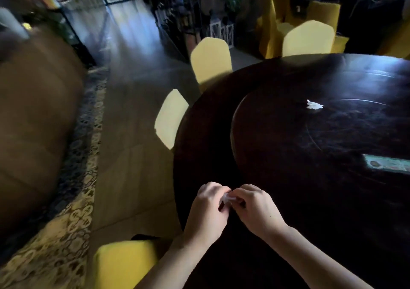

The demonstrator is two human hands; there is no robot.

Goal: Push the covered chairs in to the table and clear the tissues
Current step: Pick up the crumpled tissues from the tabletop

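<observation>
Both the left hand [207, 209] and right hand [255, 207] pinch 1 small crumpled white tissue [228, 198] over the dark round wooden table [199, 155]; torn scraps may drop unnoticed, while the 2nd white tissue [314, 105] on the dark turntable [288, 155] may demand an overstretched reach.

Glossy dark table [210, 133]; cloth-covered chairs [210, 62].

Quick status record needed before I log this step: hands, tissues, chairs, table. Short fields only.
left hand: closed on a small white tissue, over the near table edge
right hand: fingers pinching the same tissue
loose tissue: crumpled, lying on the raised round centre of the table
chairs: three yellow covered chairs along the far-left rim, backs close to the edge
nearest chair: at the person's left
</observation>
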